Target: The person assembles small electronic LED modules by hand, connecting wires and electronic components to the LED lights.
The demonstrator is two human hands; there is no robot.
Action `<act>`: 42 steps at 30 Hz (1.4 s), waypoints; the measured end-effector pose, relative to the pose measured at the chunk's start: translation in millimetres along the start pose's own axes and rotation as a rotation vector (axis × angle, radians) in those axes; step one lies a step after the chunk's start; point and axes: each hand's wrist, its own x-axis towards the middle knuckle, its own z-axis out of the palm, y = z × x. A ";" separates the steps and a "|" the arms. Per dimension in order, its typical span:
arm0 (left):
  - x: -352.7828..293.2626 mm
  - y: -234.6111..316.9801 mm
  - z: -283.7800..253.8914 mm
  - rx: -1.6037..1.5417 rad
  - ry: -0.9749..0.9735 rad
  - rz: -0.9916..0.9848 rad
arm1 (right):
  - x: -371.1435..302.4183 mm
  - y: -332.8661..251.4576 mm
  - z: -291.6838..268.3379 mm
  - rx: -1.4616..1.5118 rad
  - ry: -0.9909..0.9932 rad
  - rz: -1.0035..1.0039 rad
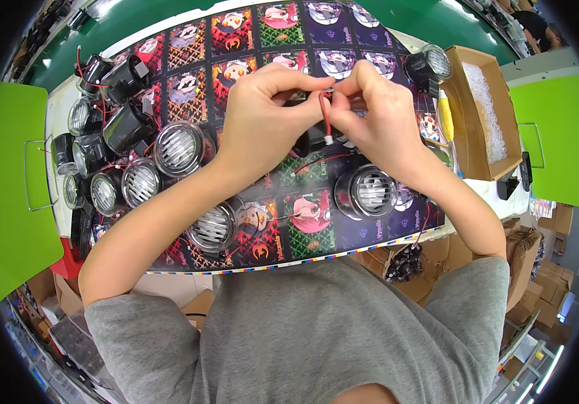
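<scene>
Fingers (303, 82) of both hands meet at the tips, thumbs and forefingers drawn narrow on the upper end of a red-and-black cable (326, 114) — the small part right between the tips is too tiny to make out. Left hand (256, 111) and right hand (382, 114) face each other above a printed sheet (310, 214), backs of the hands turned outward and knuckles bent. Both elbows are spread wide, with the forearms slanting inward and away from the body.

From the fingertips the cable hangs down between the two hands, its white connector (328, 140) dangling free below the thumbs. Just behind the connector sits a black housing (312, 138), partly hidden by the left hand; whether the lower fingers grip it, I cannot tell. A slatted round unit (373, 192) lies nearer the body — below the right wrist.
</scene>
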 end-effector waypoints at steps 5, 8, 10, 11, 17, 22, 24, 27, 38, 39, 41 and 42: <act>-0.3 2.5 -2.3 0.067 0.004 -0.065 | 7.1 -7.4 -3.3 0.110 -0.105 0.290; -0.5 -2.4 -1.8 -0.027 -0.024 -0.046 | 4.0 -8.5 -3.7 0.177 -0.104 0.316; -1.9 -3.8 -0.2 -0.057 0.021 -0.048 | 2.0 -7.7 -2.1 0.245 -0.091 0.344; -2.1 -2.5 0.2 -0.067 0.029 -0.056 | 1.5 -6.4 0.5 0.286 -0.057 0.333; 2.9 -3.6 0.7 -0.014 0.037 0.022 | 5.2 -8.5 1.2 0.290 -0.012 0.330; 5.1 -7.7 2.1 0.031 0.068 0.042 | 6.7 -4.8 4.4 0.237 0.017 0.360; 4.7 -7.6 1.9 0.019 0.067 0.030 | 7.5 -2.9 4.0 0.245 0.016 0.385; 3.2 -9.5 1.2 0.077 0.062 0.049 | 6.8 -1.9 3.7 0.333 -0.008 0.513; 0.8 -6.8 -4.2 -0.109 0.037 -0.042 | -3.4 -14.5 3.0 0.416 -0.002 0.362; 1.0 -4.4 -4.9 -0.108 0.036 -0.042 | -3.6 -14.7 1.6 0.439 -0.025 0.364; 2.6 1.7 -6.4 -0.122 0.003 -0.118 | -4.0 -11.0 1.6 0.441 -0.007 0.339; 3.8 5.9 -7.6 -0.120 0.006 -0.117 | -2.6 -9.3 1.9 0.445 0.006 0.310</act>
